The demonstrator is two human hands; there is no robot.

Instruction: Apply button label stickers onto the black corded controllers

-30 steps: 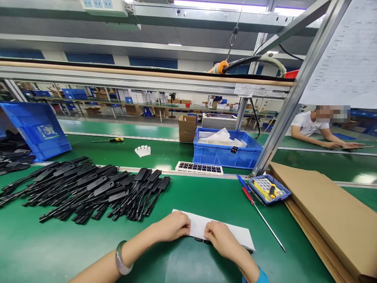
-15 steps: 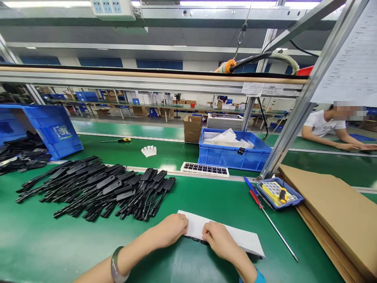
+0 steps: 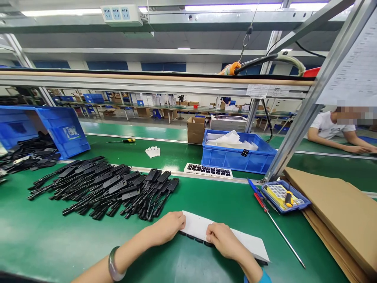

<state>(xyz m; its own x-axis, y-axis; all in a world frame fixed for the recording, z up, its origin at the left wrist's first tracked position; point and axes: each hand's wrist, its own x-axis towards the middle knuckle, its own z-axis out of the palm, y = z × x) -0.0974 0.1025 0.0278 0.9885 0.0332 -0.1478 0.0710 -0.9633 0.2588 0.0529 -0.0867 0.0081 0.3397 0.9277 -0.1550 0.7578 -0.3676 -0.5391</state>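
A long white sheet (image 3: 250,243) lies on the green table in front of me, with small black pieces showing under its near edge. My left hand (image 3: 167,226), fingers curled, holds the sheet's left end. My right hand (image 3: 223,240) grips the near edge close to the middle, fingers closed on it. A grey-green bangle sits on my left wrist. A big pile of black tagged cables (image 3: 103,186) lies to the left, a short way from my left hand.
Beyond the table edge are a white strip of black pieces (image 3: 208,171), a blue crate (image 3: 235,159) of white sheets, a cardboard box (image 3: 196,129) and a white glove (image 3: 152,151). Brown cardboard (image 3: 335,212), a small blue tray (image 3: 287,195) and a red screwdriver (image 3: 273,218) lie right. Another person sits far right.
The view has swung a little left, so everything sits further right in the picture. My hands keep their grip on the white sheet, with black pieces now showing more clearly under it.
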